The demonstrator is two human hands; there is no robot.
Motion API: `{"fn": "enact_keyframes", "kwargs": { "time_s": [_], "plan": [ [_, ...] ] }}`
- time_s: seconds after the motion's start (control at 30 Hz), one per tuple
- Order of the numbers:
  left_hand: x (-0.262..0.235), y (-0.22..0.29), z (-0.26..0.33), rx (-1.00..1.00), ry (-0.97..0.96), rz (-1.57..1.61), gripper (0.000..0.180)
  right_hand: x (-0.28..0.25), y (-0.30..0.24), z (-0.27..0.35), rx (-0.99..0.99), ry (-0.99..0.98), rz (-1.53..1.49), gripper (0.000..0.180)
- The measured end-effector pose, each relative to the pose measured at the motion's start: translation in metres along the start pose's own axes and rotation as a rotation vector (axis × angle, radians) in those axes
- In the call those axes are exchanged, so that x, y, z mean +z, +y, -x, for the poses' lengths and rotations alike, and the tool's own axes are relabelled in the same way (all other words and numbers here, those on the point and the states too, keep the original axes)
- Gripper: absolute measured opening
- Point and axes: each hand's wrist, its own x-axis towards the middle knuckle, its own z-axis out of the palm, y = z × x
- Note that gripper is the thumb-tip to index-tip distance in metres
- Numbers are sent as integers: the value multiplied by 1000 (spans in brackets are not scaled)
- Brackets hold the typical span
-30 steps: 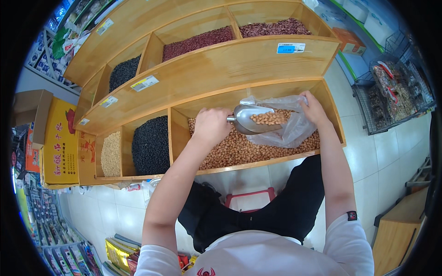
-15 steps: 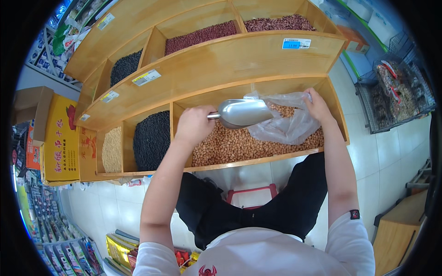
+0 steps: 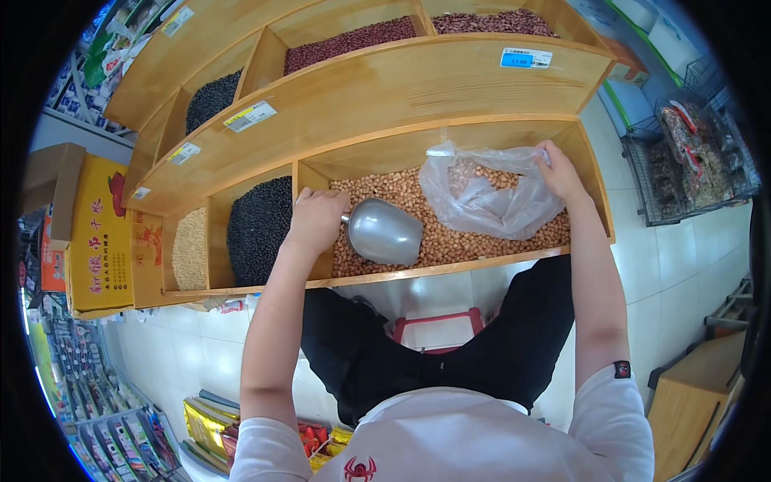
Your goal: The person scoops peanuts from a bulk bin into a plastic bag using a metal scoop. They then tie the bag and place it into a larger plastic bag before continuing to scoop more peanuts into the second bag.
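Observation:
My left hand (image 3: 319, 217) is closed round the handle of a metal scoop (image 3: 385, 232) beside a wooden divider. The scoop's bowl is low over the light brown peanuts (image 3: 385, 186), toward the front of the compartment; whether it holds any is hidden. At the right end, my right hand (image 3: 560, 173) pinches the rim of a clear plastic bag (image 3: 502, 209). The bag lies on the peanuts with its mouth open, and some peanuts show through it.
Left of the divider are black beans (image 3: 261, 233) and a pale grain (image 3: 190, 249). A higher tier holds red beans (image 3: 349, 46), speckled beans (image 3: 494, 23) and dark beans (image 3: 213, 100). A yellow carton (image 3: 100, 233) stands left, a wire basket (image 3: 654, 193) right, a red-framed stool (image 3: 438, 317) below.
My left hand has brought the scoop left and down, from beside the bag's mouth to the peanuts near the divider. The right hand still holds the bag, whose mouth looks wider.

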Motion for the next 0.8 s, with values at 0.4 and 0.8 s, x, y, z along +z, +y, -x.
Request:
{"fn": "enact_keyframes", "kwargs": {
  "time_s": [0.4, 0.8],
  "plan": [
    [75, 15, -43, 86, -51, 275, 23, -2, 4, 0, -14, -9, 26, 28],
    [119, -5, -46, 17, -415, 555, 31, -1, 0, 0, -13, -30, 3, 27]
  ]
}}
